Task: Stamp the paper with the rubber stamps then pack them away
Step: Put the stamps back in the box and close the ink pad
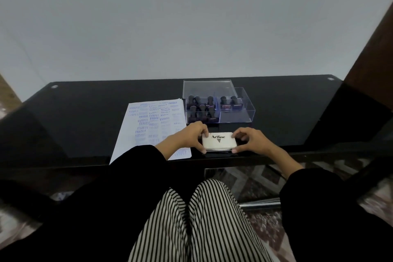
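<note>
Hands (189,136) grip ink pad (219,141).

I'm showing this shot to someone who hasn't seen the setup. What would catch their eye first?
Probably the white ink pad at the black table's near edge, gripped at its ends by the left hand and right hand. Left of it lies the paper crowded with blue stamps; behind it, a clear box holds dark-handled rubber stamps.

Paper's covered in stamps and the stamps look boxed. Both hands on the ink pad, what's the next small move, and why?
Probably lift the closed ink pad, held by left hand and right hand, into the clear box's empty front-right compartment; the stamps fill the others.
</note>
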A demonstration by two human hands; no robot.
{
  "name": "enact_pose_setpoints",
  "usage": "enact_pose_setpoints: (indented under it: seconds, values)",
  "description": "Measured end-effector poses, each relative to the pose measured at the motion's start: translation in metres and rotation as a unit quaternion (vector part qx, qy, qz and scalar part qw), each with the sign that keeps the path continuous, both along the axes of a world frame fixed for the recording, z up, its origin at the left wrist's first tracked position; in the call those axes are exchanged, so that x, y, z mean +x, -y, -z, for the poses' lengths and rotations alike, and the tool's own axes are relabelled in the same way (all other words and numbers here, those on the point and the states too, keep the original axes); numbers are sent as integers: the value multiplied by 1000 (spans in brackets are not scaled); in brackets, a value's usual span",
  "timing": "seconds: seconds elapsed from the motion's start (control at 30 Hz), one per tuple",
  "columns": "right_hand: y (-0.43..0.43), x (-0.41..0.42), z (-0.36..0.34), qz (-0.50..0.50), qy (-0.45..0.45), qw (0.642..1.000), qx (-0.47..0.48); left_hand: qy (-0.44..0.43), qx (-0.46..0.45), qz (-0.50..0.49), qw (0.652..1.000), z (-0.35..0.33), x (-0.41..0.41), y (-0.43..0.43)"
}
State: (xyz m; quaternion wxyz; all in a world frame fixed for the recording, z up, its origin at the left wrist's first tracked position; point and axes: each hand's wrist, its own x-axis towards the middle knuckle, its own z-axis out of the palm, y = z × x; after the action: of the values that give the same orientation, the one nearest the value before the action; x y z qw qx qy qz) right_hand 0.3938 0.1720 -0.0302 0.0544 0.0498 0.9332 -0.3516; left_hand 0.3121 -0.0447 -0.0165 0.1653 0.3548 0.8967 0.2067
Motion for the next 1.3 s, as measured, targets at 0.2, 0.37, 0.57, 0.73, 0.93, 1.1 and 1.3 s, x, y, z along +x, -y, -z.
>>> enact_pose_setpoints:
  seconds: [0.2, 0.37, 0.57, 0.73, 0.93, 1.1, 1.3]
  values:
    - [11, -8, 5, 29, -14, 999, 0, -3, 21, -26, 999, 6, -1, -5]
    - [17, -21, 1, 56, 53, 997, 15, 29, -20, -49, 998, 4, -3, -12]
    - [27, -28, -3, 123, 112, 986, -15, 27, -108, -71, 991, -1, -5, -23]
    - [35, -27, -1, 206, 112, 968, -89, 48, -90, -117, 988, 0, -2, -28]
    - [40, -18, 2, 268, 51, 944, -187, 80, 15, -174, 981, -3, 8, -29]
    - [29, -12, -3, 290, 25, 910, -297, 90, 95, -186, 974, -4, 12, -28]
    - [6, -26, -38, 279, -33, 892, -355, 170, 265, -212, 925, -27, -2, -42]
